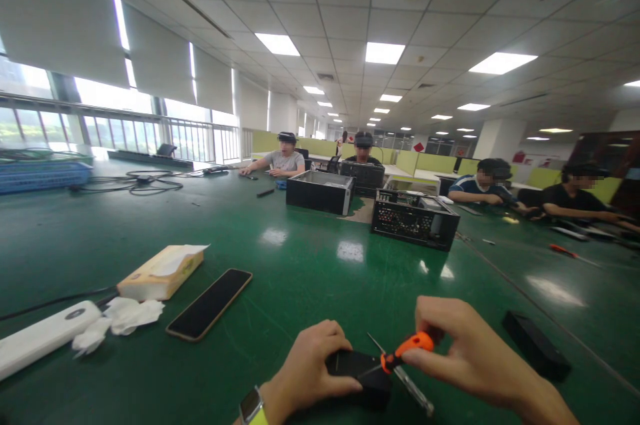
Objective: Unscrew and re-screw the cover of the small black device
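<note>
My left hand point(317, 368) is closed around the left end of a small black box point(367, 381), holding it on the green table. In my right hand point(463, 348) is a screwdriver point(409, 349) with an orange and black handle, gripped between thumb and fingers. Its shaft slants down to the left and the tip meets the box near my left thumb. A thin metal tool with a clear handle point(413, 390) lies on the table just behind and beside the box. To the right of my right hand rests another black block point(536, 345).
A phone point(210, 305), a tissue pack point(163, 271), crumpled tissues point(131, 315) and a white power strip point(47, 338) lie at left. Two open computer cases point(320, 193) point(415, 221) stand mid-table. Several people sit around the far side. A blue basket point(45, 177) and cables point(145, 179) are far left.
</note>
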`<state>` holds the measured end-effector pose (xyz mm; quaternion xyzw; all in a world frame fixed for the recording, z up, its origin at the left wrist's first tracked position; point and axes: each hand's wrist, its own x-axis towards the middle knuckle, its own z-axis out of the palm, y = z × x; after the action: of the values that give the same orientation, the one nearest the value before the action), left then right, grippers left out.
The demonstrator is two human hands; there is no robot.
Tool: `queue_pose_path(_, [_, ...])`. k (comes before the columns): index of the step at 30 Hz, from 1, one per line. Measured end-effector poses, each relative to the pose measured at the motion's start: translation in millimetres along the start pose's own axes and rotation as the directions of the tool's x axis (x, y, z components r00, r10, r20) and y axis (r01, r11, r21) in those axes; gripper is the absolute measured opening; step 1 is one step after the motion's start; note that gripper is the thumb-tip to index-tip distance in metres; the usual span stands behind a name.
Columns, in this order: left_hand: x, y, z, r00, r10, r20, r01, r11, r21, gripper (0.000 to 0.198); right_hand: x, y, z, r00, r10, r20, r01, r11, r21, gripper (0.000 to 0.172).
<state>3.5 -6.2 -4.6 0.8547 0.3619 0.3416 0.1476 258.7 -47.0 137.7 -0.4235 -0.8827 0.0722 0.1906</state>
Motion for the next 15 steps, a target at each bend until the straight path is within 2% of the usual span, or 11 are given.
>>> queue_pose_path(2, [0.2, 0.4, -0.2, 1.000, -0.001, 0.002, 0.001, 1.000, -0.003, 0.047, -0.5, 2.0, 0.6, 1.000, 0.017, 0.008, -0.017, 0.999, -0.039, 0.043])
queue_pose_path(3, [0.3, 0.6, -0.3, 1.000, -0.003, 0.005, 0.003, 1.000, -0.005, 0.046, -0.5, 2.5, 0.1, 1.000, 0.012, 0.013, -0.011, 0.999, -0.031, 0.041])
queue_pose_path(6, [0.0, 0.5, -0.3, 1.000, -0.004, 0.012, 0.004, 1.000, -0.009, 0.046, -0.2, 1.7, -3.3, 0.999, -0.022, 0.028, 0.021, 0.998, 0.056, 0.016])
queue_pose_path(7, [-0.1, 0.3, -0.2, 1.000, -0.003, 0.012, 0.004, 1.000, -0.010, 0.045, -0.1, 1.3, -4.3, 0.999, -0.017, 0.034, 0.014, 0.997, 0.070, 0.013])
queue_pose_path(12, [0.2, 0.0, -0.6, 1.000, -0.001, 0.008, 0.001, 1.000, -0.014, 0.045, -0.7, 1.1, -5.2, 0.996, 0.069, 0.056, -0.068, 0.997, -0.020, 0.037])
queue_pose_path(15, [0.8, 0.7, -1.2, 1.000, -0.005, 0.017, 0.006, 1.000, -0.004, 0.045, -1.0, 3.6, -5.7, 0.997, 0.048, 0.058, -0.050, 0.998, 0.028, 0.022])
